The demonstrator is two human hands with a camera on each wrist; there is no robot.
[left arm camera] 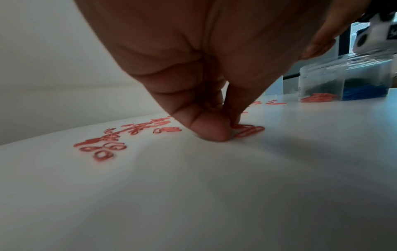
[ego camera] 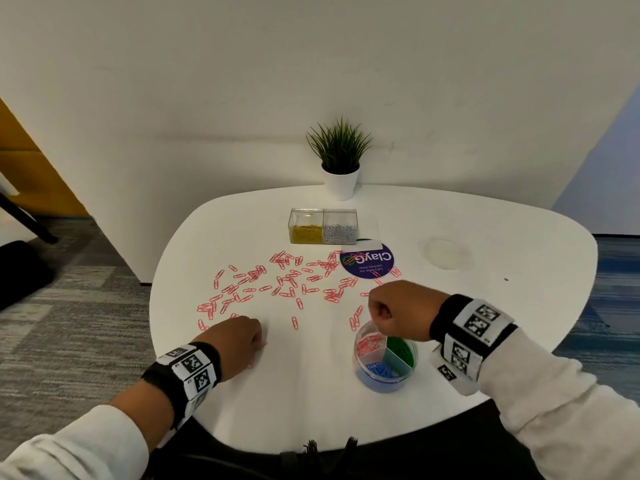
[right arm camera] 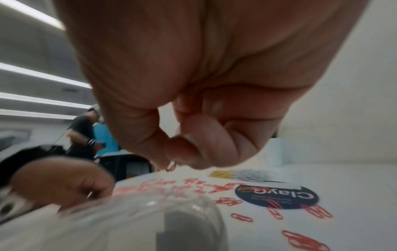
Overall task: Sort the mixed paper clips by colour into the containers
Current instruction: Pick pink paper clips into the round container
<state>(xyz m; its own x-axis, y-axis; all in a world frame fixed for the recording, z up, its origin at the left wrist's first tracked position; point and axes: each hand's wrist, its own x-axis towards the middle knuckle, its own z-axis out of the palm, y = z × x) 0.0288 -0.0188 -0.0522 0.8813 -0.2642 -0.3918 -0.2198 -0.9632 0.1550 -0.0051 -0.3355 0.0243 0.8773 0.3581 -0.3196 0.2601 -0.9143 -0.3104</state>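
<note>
Several pink paper clips (ego camera: 287, 282) lie scattered over the white table (ego camera: 311, 393). My left hand (ego camera: 258, 342) is down on the table at the near left, thumb and fingers pinching pink clips (left arm camera: 249, 130) against the surface. Curled into a fist, my right hand (ego camera: 375, 315) hovers over the round clear container (ego camera: 384, 375), which has pink, green and blue compartments. In the right wrist view a pink clip (right arm camera: 171, 166) hangs pinched at my right hand's (right arm camera: 178, 161) fingertips. A clear box (ego camera: 322, 216) at the back holds yellow and silver clips.
A potted plant (ego camera: 341, 161) stands at the table's far edge by the wall. A round purple sticker (ego camera: 372, 263) lies right of the box, with a clear lid (ego camera: 446, 252) further right. The near table edge curves in front of me.
</note>
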